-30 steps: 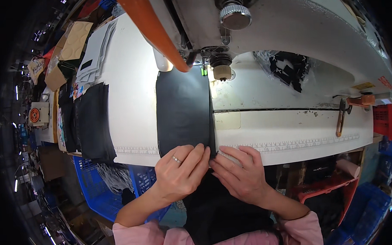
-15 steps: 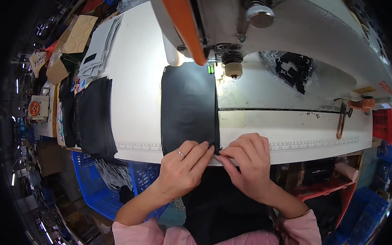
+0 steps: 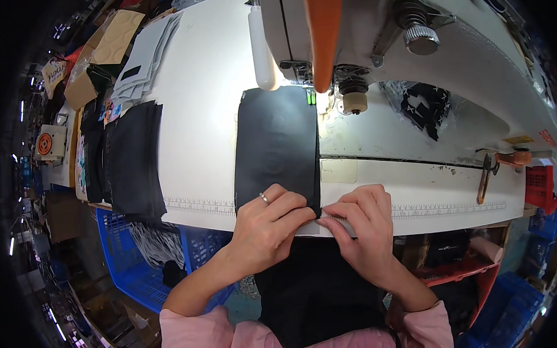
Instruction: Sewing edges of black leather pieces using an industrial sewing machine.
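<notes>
A black rectangular fabric panel (image 3: 276, 143) lies on the white sewing table, its far right edge by the needle area of the sewing machine (image 3: 343, 89). My left hand (image 3: 271, 226), with a ring on one finger, is closed over the panel's near end, fingertips at its near right corner. My right hand (image 3: 363, 226) is pinched, thumb against forefinger, at that same corner. A pale grey edge shows under the fingers there; whether it belongs to the panel I cannot tell.
Stacked black pieces (image 3: 134, 160) and grey pieces (image 3: 143, 62) lie at left. A blue basket (image 3: 125, 253) stands below the table's edge. On the right are thread snips (image 3: 484, 179), a bagged black-and-white bundle (image 3: 426, 107) and a red crate (image 3: 539, 186). A printed ruler (image 3: 439, 211) runs along the near edge.
The view has shifted a little, so the machine head sits further right. Both hands stay at the panel's near right corner; my left fingers now reach across it more tightly bent.
</notes>
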A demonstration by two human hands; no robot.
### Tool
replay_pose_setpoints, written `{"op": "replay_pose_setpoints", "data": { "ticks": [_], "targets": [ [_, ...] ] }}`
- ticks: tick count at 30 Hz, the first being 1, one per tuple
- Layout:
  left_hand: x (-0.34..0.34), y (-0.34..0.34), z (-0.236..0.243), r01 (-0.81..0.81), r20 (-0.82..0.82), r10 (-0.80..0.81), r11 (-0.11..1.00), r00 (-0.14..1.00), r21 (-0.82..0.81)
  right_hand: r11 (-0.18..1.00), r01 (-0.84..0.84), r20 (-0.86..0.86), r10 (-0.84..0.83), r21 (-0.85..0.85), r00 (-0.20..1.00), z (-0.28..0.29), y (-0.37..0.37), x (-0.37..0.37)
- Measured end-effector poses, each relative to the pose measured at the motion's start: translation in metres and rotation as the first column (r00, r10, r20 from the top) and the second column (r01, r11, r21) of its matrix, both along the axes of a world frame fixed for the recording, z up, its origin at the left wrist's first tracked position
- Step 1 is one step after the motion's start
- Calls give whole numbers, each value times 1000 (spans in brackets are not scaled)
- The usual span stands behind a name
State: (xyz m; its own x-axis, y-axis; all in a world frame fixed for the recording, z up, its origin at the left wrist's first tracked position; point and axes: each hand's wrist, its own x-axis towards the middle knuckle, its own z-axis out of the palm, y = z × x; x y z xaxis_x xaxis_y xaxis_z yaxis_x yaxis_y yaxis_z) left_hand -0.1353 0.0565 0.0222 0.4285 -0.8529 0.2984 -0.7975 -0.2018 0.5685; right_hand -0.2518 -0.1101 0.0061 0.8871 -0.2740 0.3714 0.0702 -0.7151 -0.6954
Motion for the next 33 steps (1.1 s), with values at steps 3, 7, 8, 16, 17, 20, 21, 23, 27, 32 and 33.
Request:
{"op": "replay_pose_setpoints", "data": {
  "ticks": [3, 7, 8, 16, 17, 20, 21, 23, 27, 32, 33],
  "targets": [
    [-2, 1, -2, -4, 15, 4, 1000, 1000, -13, 1000, -17, 14, 17, -16, 1000, -2, 0, 2],
    [-3, 3, -6, -5, 61, 7, 999, 998, -37, 997, -48, 61, 52, -61, 997, -4, -2, 6],
    [-2, 3, -7, 2, 54, 0, 999, 999, -40, 995, -69, 53, 73, -72, 996, -3, -3, 6],
    [-5, 6, 2, -138, -289, 107, 986, 951, -89, 972, -201, -7, 201, -118, 979, 2, -11, 13],
    [-7, 6, 3, -137, -286, 108, 987, 952, -83, 972, -201, -8, 202, -118, 979, 2, -11, 13],
    [-10, 9, 3, -183, -175, 165, 978, 971, -96, 965, -217, -42, 213, -150, 976, 1, -10, 15],
    [-11, 10, 1, -208, -133, 194, 973, 972, -98, 962, -225, -50, 220, -154, 974, 1, -9, 16],
    [-11, 12, -3, -205, -142, 189, 973, 972, -110, 959, -234, -53, 228, -162, 972, -1, -9, 17],
    [-11, 15, -11, -206, -158, 183, 968, 970, -142, 953, -249, -58, 242, -173, 968, -4, -10, 17],
    [-10, 16, -9, -209, -172, 187, 971, 967, -118, 956, -259, -48, 255, -137, 966, -5, -12, 18],
    [-10, 15, -7, -205, -173, 184, 972, 968, -113, 952, -270, -52, 265, -144, 963, -5, -13, 18]
  ]
}}
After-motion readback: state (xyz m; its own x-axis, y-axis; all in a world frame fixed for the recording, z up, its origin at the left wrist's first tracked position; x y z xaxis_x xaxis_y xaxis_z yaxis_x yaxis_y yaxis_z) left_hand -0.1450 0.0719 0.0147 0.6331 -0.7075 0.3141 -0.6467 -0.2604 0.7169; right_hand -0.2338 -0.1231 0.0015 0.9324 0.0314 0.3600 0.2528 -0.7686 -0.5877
